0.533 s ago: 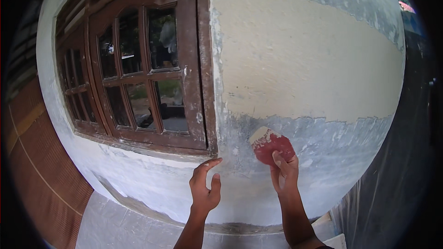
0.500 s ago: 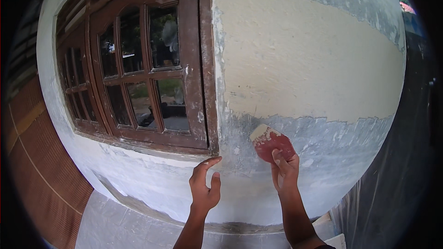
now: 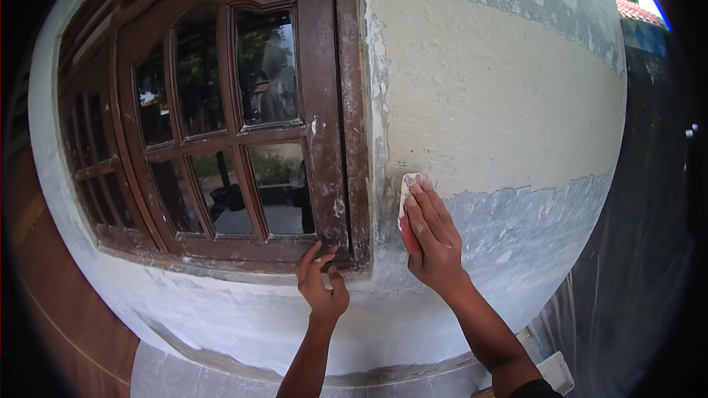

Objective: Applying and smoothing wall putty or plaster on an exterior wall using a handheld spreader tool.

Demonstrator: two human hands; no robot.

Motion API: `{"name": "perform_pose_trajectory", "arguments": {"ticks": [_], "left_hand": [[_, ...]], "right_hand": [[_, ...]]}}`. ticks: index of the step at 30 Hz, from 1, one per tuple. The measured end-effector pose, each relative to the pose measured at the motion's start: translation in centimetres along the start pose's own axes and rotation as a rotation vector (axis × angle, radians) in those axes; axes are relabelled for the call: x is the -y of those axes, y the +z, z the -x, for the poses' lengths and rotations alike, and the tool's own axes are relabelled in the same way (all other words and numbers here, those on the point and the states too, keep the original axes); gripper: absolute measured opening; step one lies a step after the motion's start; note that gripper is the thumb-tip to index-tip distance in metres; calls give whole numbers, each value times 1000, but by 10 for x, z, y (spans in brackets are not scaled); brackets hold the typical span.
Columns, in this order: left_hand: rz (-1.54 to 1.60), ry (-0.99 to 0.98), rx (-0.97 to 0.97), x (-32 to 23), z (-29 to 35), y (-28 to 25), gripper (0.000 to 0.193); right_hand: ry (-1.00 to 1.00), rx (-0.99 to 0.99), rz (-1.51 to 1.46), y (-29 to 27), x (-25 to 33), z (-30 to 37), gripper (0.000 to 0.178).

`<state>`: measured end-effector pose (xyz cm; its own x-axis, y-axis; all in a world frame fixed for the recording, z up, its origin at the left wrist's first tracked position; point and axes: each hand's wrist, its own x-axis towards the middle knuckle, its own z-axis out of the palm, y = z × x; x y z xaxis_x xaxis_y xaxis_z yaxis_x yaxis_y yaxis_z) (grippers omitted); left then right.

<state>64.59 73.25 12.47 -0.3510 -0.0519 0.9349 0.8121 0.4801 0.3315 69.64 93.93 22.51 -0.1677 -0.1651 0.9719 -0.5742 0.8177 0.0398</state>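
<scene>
My right hand (image 3: 438, 249) grips a red putty spreader (image 3: 408, 234), its fingers laid flat along the blade. Cream putty coats the tool's upper end, which lies against the wall at the lower left edge of a cream putty patch (image 3: 501, 96). How firmly it presses cannot be told. My left hand (image 3: 323, 291) holds nothing; its fingers are loosely bent and apart, in front of the lower right corner of the brown wooden window (image 3: 324, 177). Whether those fingertips touch the frame is unclear.
Grey-white scraped wall (image 3: 516, 232) surrounds the patch. Dark sheeting (image 3: 649, 214) hangs at the right. A pale, box-like thing (image 3: 558, 371) stands low by my right arm. Grey floor tiles (image 3: 169, 372) run along the wall's foot, and brown woven material (image 3: 66, 287) is at the left.
My right hand has moved up and left, turning the spreader from face-on to nearly edge-on and bringing it to the patch's edge. My left hand's fingers have curled. The view has shifted.
</scene>
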Motion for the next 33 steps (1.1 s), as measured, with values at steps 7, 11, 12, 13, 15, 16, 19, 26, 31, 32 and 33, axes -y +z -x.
{"name": "perform_pose_trajectory", "arguments": {"ticks": [7,11,12,13,15,16,19,26,31,32,33], "left_hand": [[103,-17,-55,64,33,2,22],[33,70,31,62,30,-5,24],[34,64,34,63,30,-6,25],[47,66,40,63,30,-6,25],[44,60,51,64,31,-7,25],[54,61,55,65,32,-8,25],[34,81,85,67,32,-10,25],[61,72,74,64,31,-12,23],[-64,116,119,62,28,-17,22],[-18,102,105,65,30,-15,22],[28,90,91,66,32,-14,22]], "right_hand": [[-13,28,244,23,8,-2,59],[12,97,337,27,7,-1,57],[0,116,356,28,7,-2,57],[5,117,369,29,7,-3,57],[3,129,374,31,6,-4,57],[6,130,383,32,6,-2,57],[17,152,418,34,7,5,58],[57,118,441,32,15,3,60],[60,154,428,39,16,4,59],[55,153,430,39,20,10,59],[48,168,422,38,24,16,58]]}}
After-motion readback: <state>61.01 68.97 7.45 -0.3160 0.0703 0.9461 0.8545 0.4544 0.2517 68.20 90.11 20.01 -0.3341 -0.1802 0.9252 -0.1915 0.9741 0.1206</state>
